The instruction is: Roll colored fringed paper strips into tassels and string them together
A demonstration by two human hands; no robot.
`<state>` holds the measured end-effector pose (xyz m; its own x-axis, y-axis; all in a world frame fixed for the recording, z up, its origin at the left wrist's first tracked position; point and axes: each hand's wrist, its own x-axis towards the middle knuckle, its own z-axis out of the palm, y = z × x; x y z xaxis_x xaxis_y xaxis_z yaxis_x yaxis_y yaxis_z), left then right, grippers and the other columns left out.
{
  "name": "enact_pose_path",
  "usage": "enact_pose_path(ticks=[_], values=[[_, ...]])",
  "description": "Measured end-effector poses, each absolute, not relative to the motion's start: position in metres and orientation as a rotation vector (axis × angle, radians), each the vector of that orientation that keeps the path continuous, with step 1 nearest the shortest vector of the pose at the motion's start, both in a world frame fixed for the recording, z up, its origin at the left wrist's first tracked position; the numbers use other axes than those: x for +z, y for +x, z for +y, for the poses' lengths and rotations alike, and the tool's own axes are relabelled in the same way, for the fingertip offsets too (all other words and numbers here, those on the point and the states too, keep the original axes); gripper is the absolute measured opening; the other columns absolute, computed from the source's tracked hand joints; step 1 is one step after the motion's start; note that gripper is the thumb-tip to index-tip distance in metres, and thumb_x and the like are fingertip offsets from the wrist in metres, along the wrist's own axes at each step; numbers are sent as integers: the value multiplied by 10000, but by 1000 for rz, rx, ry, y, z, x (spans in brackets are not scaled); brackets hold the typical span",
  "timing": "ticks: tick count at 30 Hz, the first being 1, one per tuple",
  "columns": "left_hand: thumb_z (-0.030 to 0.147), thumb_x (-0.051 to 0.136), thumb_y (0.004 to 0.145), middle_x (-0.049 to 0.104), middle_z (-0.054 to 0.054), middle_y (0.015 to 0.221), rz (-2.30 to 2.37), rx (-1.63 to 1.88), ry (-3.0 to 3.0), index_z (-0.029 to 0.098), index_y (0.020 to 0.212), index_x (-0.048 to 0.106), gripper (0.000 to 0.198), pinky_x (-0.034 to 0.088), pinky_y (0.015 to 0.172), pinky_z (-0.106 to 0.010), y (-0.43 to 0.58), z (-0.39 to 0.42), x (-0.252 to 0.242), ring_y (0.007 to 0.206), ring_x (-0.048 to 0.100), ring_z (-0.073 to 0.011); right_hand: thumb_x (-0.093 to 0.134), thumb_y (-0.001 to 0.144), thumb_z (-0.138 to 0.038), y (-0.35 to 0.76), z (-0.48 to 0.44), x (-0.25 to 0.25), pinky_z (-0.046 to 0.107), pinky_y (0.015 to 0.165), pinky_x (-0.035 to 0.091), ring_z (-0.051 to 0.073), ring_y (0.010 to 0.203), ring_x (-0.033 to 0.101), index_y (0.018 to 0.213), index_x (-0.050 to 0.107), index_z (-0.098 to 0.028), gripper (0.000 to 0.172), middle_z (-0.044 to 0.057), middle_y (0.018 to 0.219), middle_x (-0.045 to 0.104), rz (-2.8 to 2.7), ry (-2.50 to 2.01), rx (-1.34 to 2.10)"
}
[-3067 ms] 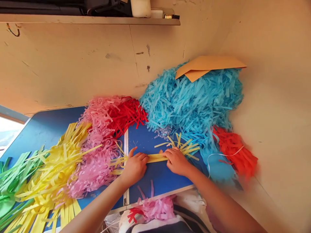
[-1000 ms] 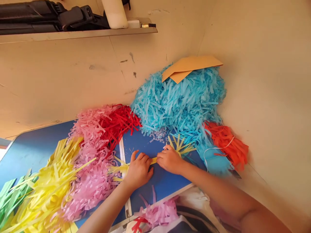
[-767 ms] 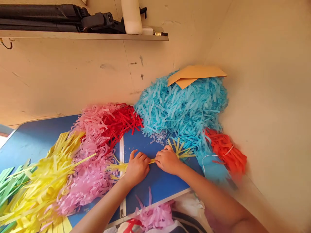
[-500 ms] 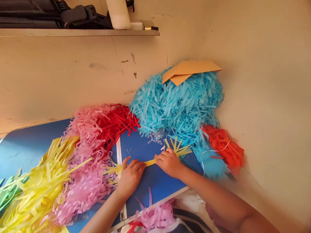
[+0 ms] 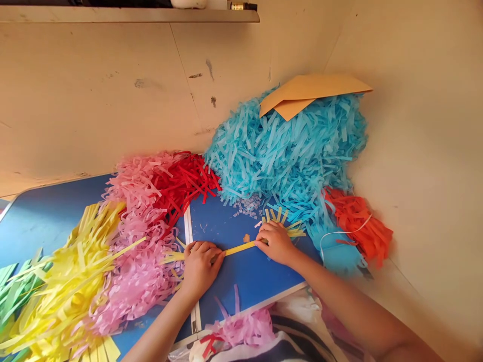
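Note:
A narrow yellow tissue paper tassel [image 5: 240,248] stretches between my two hands, just over the blue table. Its middle is gathered into a thin band, and cut fringes fan out at both ends. My left hand [image 5: 203,266] is closed round the band near the left fringe. Around the other end, my right hand [image 5: 275,243] has its fingers closed, with the right fringe spreading out beyond them. The fingers cover part of the paper on each side.
Behind my hands rises a big heap of light blue fringed paper [image 5: 298,146] with an orange paper sheet [image 5: 317,90] on top. Red [image 5: 184,183], pink [image 5: 141,266], yellow [image 5: 71,286] and green fringes [image 5: 20,291] lie leftward. Orange-red fringe [image 5: 358,223] lies right, below a wall shelf [image 5: 128,16].
My hands are farther apart, so more of the yellow band shows between them. The right hand has shifted right, uncovering a small brownish scrap. The view has tilted downward.

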<state>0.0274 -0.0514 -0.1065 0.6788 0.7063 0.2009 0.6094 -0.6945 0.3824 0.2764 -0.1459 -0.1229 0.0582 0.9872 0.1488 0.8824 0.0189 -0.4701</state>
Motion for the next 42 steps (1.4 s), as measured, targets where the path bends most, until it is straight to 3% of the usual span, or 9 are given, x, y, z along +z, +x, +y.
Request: enact_pose_path(ticks=[10,13,17,23,30,35,42], values=[[312,607,896,702,-31,781,1075,300,2717,219,741,685,196,381,864,-462,37,-45,-102,824,622,-250,702,843,-211,273,-140,-119,334,748,308,205,859,532,714,642,-197,143,18,841,642,-1894,-2003,278],[222,586,912,717,-45,940,982,306,2805,243,900,705,121,331,984,-500,37,-47,-97,948,609,-258,623,899,-157,266,-141,-110,371,822,310,218,933,517,848,675,-212,91,38,938,663,-1998,-1936,202],[178,538,950,719,-18,1017,654,315,3020,331,1062,707,254,265,1061,-517,35,-51,-96,1049,573,-258,532,950,-125,256,-142,-100,434,932,283,219,959,499,925,691,-217,186,50,981,683,-2301,-1655,-42],[151,550,922,729,-30,968,648,353,3018,286,989,733,237,297,1047,-538,43,-54,-92,1036,582,-266,473,984,-121,251,-129,-108,412,908,290,196,838,488,757,668,-184,306,32,782,642,-2456,-1479,-196],[198,581,877,726,-43,899,682,414,2914,235,913,721,149,298,1059,-537,51,-55,-90,1008,594,-255,523,963,-179,256,-116,-103,413,869,308,205,836,494,776,675,-177,241,48,785,635,-2530,-1486,-167],[209,622,828,726,-45,878,673,385,2903,222,884,717,111,286,1070,-546,53,-50,-90,1013,592,-264,503,939,-105,253,-107,-96,427,922,297,217,875,499,784,689,-161,248,75,825,661,-2682,-1403,-113],[190,604,827,723,-50,852,725,454,2895,227,860,715,122,301,1050,-552,55,-52,-91,970,595,-258,590,901,-218,260,-102,-93,431,860,327,213,835,522,793,700,-177,159,58,787,663,-2641,-1541,-66]])
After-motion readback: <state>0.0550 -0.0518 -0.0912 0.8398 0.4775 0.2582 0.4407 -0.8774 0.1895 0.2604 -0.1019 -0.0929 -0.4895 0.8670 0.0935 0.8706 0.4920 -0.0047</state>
